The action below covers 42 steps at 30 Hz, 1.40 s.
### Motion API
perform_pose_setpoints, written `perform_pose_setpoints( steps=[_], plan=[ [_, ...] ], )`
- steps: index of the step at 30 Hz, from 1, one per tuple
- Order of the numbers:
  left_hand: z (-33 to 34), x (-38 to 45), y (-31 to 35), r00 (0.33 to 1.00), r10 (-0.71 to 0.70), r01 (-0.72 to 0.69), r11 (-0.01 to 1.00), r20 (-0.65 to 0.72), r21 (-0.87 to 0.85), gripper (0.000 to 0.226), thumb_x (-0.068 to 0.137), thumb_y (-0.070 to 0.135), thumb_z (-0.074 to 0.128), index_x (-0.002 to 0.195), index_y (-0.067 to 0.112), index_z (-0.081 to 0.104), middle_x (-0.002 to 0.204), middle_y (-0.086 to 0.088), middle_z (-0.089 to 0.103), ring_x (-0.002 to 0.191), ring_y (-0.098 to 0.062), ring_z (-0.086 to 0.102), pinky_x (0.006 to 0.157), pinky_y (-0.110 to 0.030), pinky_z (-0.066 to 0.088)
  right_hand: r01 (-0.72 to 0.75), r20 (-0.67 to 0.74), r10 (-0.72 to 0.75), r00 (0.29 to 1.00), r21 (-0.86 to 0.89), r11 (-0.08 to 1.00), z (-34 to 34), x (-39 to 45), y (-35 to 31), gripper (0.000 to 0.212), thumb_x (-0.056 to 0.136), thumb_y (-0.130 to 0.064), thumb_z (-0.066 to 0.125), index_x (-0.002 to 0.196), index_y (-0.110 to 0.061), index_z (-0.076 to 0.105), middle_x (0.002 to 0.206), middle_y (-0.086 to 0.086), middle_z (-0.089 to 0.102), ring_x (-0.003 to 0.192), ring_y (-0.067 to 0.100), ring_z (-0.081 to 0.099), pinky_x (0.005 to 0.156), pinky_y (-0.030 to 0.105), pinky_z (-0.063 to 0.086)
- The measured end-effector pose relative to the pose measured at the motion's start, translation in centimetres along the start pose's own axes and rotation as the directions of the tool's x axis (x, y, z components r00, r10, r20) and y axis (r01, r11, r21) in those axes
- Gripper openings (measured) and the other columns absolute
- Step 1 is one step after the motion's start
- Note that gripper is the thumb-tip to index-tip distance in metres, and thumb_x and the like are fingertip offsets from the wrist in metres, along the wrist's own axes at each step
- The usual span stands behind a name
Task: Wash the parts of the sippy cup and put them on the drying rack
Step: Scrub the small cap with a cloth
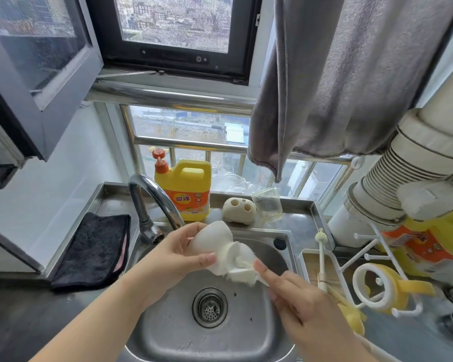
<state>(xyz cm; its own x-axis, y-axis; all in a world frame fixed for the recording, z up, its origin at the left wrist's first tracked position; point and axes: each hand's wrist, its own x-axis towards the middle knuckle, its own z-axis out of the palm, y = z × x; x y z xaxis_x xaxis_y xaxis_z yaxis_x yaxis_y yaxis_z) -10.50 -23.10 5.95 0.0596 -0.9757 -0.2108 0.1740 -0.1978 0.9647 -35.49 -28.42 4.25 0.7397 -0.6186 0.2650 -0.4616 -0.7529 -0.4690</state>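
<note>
Both hands work over the steel sink (pixel 280 333): left hand (pixel 178 257) fingers wrap the white plastic cup body (pixel 209 241); right hand (pixel 298 296) fingers pinch a white brush (pixel 239 267) at its mouth

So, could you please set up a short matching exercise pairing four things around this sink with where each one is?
Things:
1. white cup body
2. yellow detergent bottle
3. black cloth
4. sponge brush

Places:
A. flat on the counter left of the sink
B. standing behind the faucet, by the window
C. held in the left hand over the basin
D. gripped by the right hand, head at the cup's mouth

Pairs: 1-C, 2-B, 3-A, 4-D
</note>
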Motion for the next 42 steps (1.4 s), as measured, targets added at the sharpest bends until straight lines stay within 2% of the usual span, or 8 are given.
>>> perform_pose_setpoints(
  steps=[4, 9, 15, 21, 25, 30, 35, 42],
  plan=[
    [0.8, 0.0, -0.3, 0.997, 0.018, -0.011, 0.996, 0.081, -0.086, 0.059, 0.057, 0.017, 0.081, 0.113, 0.010, 0.061, 0.098, -0.009, 0.071, 0.090, -0.019, 0.067, 0.074, -0.023, 0.053, -0.053, -0.099, 0.061, 0.993, 0.080, 0.995, -0.6, 1.4, 0.8, 0.065, 0.089, -0.019, 0.050, 0.138, -0.057, 0.030, 0.071, -0.011, 0.047, 0.062, -0.001, 0.045, 0.058, 0.016, 0.042],
    [1.1, 0.5, -0.1, 0.996, 0.054, -0.046, 0.993, 0.077, -0.105, 0.067, 0.047, 0.028, 0.094, 0.106, 0.014, 0.065, 0.098, -0.010, 0.070, 0.087, -0.018, 0.067, 0.076, -0.024, 0.054, 0.059, -0.067, -0.052, 0.996, 0.104, 0.993, 0.2, 1.7, -1.3, 0.054, 0.092, -0.023, 0.043, 0.142, -0.042, 0.036, 0.081, -0.021, 0.047, 0.064, 0.001, 0.049, 0.060, 0.018, 0.047],
    [1.3, -0.2, -0.2, 0.993, 0.027, -0.011, 0.991, 0.119, -0.133, 0.043, 0.067, -0.005, 0.068, 0.107, 0.007, 0.059, 0.090, -0.003, 0.071, 0.082, -0.015, 0.067, 0.072, -0.023, 0.054, -0.055, -0.154, 0.073, 0.985, 0.118, 0.991, -0.5, 1.2, 1.0, 0.062, 0.089, -0.022, 0.053, 0.137, -0.057, 0.033, 0.067, -0.015, 0.042, 0.060, -0.002, 0.041, 0.057, 0.008, 0.035],
    [1.2, 0.0, 0.4, 0.987, 0.101, -0.074, 0.976, 0.125, -0.205, 0.057, 0.043, 0.023, 0.096, 0.095, 0.019, 0.073, 0.092, -0.008, 0.071, 0.083, -0.018, 0.067, 0.072, -0.025, 0.055, 0.108, -0.118, -0.089, 0.989, 0.174, 0.979, 0.1, 1.6, -1.6, 0.053, 0.091, -0.013, 0.051, 0.141, -0.028, 0.044, 0.080, -0.029, 0.037, 0.066, -0.012, 0.037, 0.065, 0.003, 0.034],
    [1.2, -0.5, 0.0, 0.988, 0.102, -0.070, 0.963, 0.114, -0.261, 0.056, 0.037, 0.027, 0.098, 0.088, 0.024, 0.076, 0.090, -0.003, 0.071, 0.082, -0.015, 0.067, 0.070, -0.024, 0.055, 0.026, -0.165, -0.002, 0.986, 0.143, 0.989, -0.7, 0.4, -0.1, 0.058, 0.090, -0.018, 0.053, 0.140, -0.043, 0.039, 0.073, -0.025, 0.037, 0.059, -0.009, 0.037, 0.060, 0.002, 0.032],
    [1.8, -0.1, 0.2, 0.987, 0.117, -0.077, 0.942, 0.107, -0.328, 0.056, 0.036, 0.022, 0.097, 0.089, 0.022, 0.076, 0.089, -0.006, 0.071, 0.081, -0.017, 0.068, 0.072, -0.027, 0.057, 0.075, -0.210, -0.033, 0.977, 0.194, 0.978, -0.6, 2.9, -1.3, 0.059, 0.089, -0.009, 0.056, 0.141, -0.035, 0.042, 0.071, -0.021, 0.040, 0.064, -0.007, 0.041, 0.064, 0.004, 0.034],
    [1.5, -0.4, 0.5, 0.996, 0.077, -0.056, 0.945, 0.052, -0.322, 0.035, 0.052, -0.003, 0.088, 0.076, 0.019, 0.076, 0.082, -0.006, 0.071, 0.070, -0.014, 0.068, 0.060, -0.023, 0.055, 0.103, -0.117, -0.082, 0.990, 0.184, 0.977, 0.2, 0.1, -1.4, 0.051, 0.092, -0.022, 0.049, 0.142, -0.033, 0.042, 0.078, -0.025, 0.035, 0.063, -0.009, 0.037, 0.062, 0.005, 0.037],
    [1.7, -0.2, 0.4, 0.995, 0.095, -0.075, 0.902, 0.025, -0.426, 0.064, 0.030, 0.034, 0.098, 0.088, 0.021, 0.077, 0.094, -0.007, 0.071, 0.084, -0.021, 0.069, 0.069, -0.030, 0.058, 0.001, -0.233, 0.068, 0.970, 0.287, 0.958, -0.3, 1.5, -0.5, 0.054, 0.089, -0.027, 0.051, 0.136, -0.050, 0.039, 0.065, -0.019, 0.038, 0.054, -0.003, 0.038, 0.058, 0.002, 0.030]
  ],
)
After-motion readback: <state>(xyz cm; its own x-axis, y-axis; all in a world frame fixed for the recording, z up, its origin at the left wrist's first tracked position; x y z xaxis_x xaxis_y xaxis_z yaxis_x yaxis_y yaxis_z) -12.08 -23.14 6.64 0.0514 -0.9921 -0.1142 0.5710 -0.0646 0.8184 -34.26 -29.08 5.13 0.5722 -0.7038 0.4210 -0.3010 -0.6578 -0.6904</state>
